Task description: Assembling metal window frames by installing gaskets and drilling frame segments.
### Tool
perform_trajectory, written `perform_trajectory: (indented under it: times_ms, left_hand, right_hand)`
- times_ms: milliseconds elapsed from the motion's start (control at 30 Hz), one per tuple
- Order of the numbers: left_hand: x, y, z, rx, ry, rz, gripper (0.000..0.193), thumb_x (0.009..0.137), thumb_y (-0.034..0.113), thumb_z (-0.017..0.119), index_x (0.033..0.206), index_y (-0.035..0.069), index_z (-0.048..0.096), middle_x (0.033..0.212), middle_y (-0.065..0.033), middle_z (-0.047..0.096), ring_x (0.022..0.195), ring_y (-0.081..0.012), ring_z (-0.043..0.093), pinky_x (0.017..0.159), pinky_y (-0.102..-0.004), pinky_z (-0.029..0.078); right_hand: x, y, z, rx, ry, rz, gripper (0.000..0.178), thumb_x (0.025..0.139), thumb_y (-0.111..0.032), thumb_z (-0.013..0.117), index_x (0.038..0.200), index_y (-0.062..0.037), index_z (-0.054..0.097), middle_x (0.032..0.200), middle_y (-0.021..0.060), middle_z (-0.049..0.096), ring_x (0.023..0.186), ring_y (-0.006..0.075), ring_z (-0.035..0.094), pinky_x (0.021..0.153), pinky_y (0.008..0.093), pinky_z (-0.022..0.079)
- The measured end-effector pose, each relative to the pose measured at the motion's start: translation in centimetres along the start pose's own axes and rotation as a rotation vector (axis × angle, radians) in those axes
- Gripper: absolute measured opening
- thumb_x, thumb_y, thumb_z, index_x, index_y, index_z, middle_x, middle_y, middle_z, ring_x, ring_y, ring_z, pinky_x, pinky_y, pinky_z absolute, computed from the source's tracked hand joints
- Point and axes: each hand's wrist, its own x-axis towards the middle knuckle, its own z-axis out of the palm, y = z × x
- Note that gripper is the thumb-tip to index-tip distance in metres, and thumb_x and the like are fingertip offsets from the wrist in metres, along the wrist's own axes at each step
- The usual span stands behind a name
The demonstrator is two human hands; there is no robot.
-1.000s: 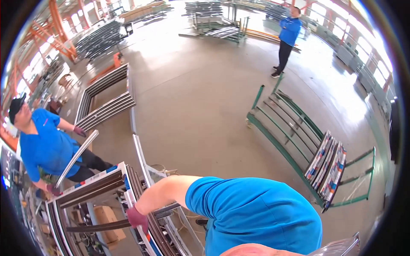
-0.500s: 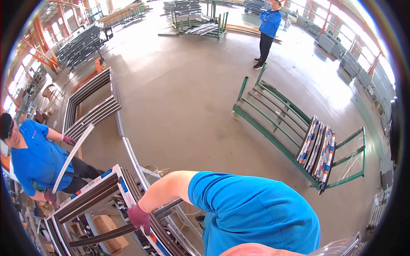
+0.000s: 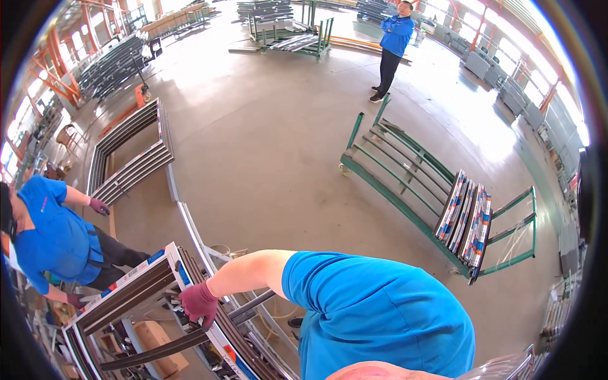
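Frame [image 3: 184, 273] under the right hand [image 3: 199, 303], gloved, on its edge; I cannot tell whether the fingers close. Left hand unseen; a co-worker [image 3: 60, 244] stands beside it.

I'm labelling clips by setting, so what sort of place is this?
Probably a factory or workshop hall: stacked rectangular frames are close by, a green cart holds narrow pieces, and long bars are piled farther back.
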Motion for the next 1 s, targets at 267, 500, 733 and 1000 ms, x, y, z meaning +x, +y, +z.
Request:
perform_trajectory:
  times_ms: [267, 500, 733, 1000]
  left_hand:
    - [-18.7, 2.7, -12.6, 0.514, 0.088, -0.398, 0.071, 0.077, 0.038, 0.089, 0.134, 0.002, 0.067, 0.118, -0.0241, 0.075, 0.108, -0.0423, 0.072, 0.093, -0.0471, 0.058]
    - [-17.2, 6.5, -15.3, 0.371, 0.081, -0.528, 0.048, 0.073, 0.036, 0.089, 0.106, 0.010, 0.064, 0.096, -0.0140, 0.072, 0.089, -0.0401, 0.071, 0.074, -0.0522, 0.054]
    - [-18.3, 5.4, -14.6, 0.367, 0.083, -0.532, 0.051, 0.074, 0.037, 0.089, 0.110, 0.010, 0.066, 0.100, -0.0162, 0.073, 0.092, -0.0410, 0.071, 0.075, -0.0525, 0.054]
    - [-18.5, 5.5, -14.2, 0.507, 0.074, -0.512, 0.070, 0.075, 0.051, 0.087, 0.128, 0.009, 0.066, 0.109, -0.0174, 0.073, 0.100, -0.0420, 0.070, 0.081, -0.0533, 0.057]
  right_hand:
    - [-2.2, 2.4, -2.5, 0.144, -0.062, 0.086, 0.049, 0.094, -0.063, 0.060, 0.103, -0.0177, 0.076, 0.098, 0.0081, 0.077, 0.100, 0.0321, 0.073, 0.098, 0.0484, 0.051]
    - [-1.2, 1.5, 0.4, 0.070, 0.062, 0.064, 0.052, 0.094, -0.067, 0.059, 0.104, -0.0187, 0.076, 0.096, 0.0030, 0.073, 0.100, 0.0248, 0.069, 0.096, 0.0410, 0.047]
    - [-1.7, 1.2, -0.3, 0.089, 0.090, 0.070, 0.048, 0.093, -0.064, 0.061, 0.100, -0.0184, 0.074, 0.095, 0.0034, 0.072, 0.100, 0.0254, 0.069, 0.096, 0.0410, 0.048]
    - [-1.4, 1.0, -0.1, 0.151, 0.001, 0.130, 0.047, 0.086, -0.056, 0.072, 0.111, -0.0157, 0.075, 0.100, 0.0081, 0.072, 0.104, 0.0305, 0.068, 0.103, 0.0454, 0.050]
